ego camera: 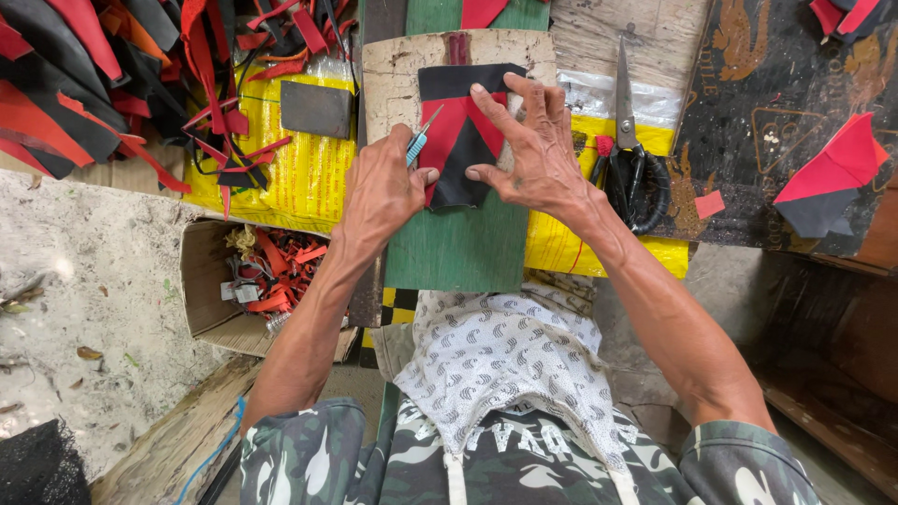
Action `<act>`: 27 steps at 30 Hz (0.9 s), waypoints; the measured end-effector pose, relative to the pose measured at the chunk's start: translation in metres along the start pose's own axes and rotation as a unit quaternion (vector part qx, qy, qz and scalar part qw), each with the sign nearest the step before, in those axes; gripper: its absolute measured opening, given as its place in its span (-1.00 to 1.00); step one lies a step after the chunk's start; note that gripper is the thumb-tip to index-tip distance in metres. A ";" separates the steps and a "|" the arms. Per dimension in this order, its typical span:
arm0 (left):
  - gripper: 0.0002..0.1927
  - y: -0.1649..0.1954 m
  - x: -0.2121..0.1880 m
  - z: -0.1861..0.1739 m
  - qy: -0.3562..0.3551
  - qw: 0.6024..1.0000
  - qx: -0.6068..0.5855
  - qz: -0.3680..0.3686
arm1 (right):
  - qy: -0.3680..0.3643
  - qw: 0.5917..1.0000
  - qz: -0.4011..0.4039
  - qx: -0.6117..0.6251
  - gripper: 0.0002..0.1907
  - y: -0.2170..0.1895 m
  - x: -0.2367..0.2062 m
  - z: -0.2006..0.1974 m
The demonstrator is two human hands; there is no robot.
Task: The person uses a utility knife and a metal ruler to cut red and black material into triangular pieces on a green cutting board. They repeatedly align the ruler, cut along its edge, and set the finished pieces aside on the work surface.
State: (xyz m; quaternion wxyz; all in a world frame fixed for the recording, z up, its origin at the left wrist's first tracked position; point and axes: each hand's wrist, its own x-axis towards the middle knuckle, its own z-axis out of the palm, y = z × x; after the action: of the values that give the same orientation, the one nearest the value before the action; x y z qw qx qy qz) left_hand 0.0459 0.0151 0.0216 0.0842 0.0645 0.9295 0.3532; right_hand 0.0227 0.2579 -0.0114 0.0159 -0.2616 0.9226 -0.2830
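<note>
Green plank counter (458, 248), frame centre: left hand (382, 192) pinching a craft knife (421, 142); right hand (531, 150) spread, pressing the red-and-black leather piece (458, 140).

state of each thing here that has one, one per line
left hand: gripping the craft knife
craft knife: blade on the red and black piece
red and black piece: pinned flat
right hand: fingers spread, pressing the piece
scissors: closed, lying unused
cardboard box: open, holding scraps

Black-and-red piece (460, 136) on green board (458, 248); teal-handled knife (418, 145); yellow sheet (299, 173); black-handled scissors (629, 140); red and black scraps (112, 84); grey-patterned white cloth (500, 360); camouflage shorts (309, 458).
</note>
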 end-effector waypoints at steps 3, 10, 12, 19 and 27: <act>-0.54 0.000 0.002 -0.004 -0.057 0.995 -0.040 -0.074 | -0.001 1.000 -0.002 -0.003 0.03 0.000 0.001 0.000; -0.50 0.002 -0.007 0.008 -0.001 1.000 0.026 -0.017 | -0.021 0.999 0.045 -0.013 -0.14 -0.006 0.014 -0.004; -0.48 -0.001 -0.015 0.010 0.043 0.999 0.007 0.016 | 0.005 1.000 0.007 -0.021 -0.19 -0.008 0.023 -0.004; -0.63 -0.025 -0.055 -0.004 0.117 0.989 -0.023 -0.083 | -0.007 1.000 -0.019 -0.002 -0.14 -0.005 0.036 -0.006; -0.47 -0.024 -0.041 -0.004 0.192 0.980 0.029 -0.044 | -0.013 1.000 -0.023 -0.014 0.11 -0.008 0.047 -0.015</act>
State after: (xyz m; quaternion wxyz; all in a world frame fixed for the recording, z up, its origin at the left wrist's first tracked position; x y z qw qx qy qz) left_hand 0.0840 -0.0125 0.0126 -0.0824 -0.0430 0.9401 0.3279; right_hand -0.0172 0.2370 0.0108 0.0182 -0.2864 0.9201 -0.2666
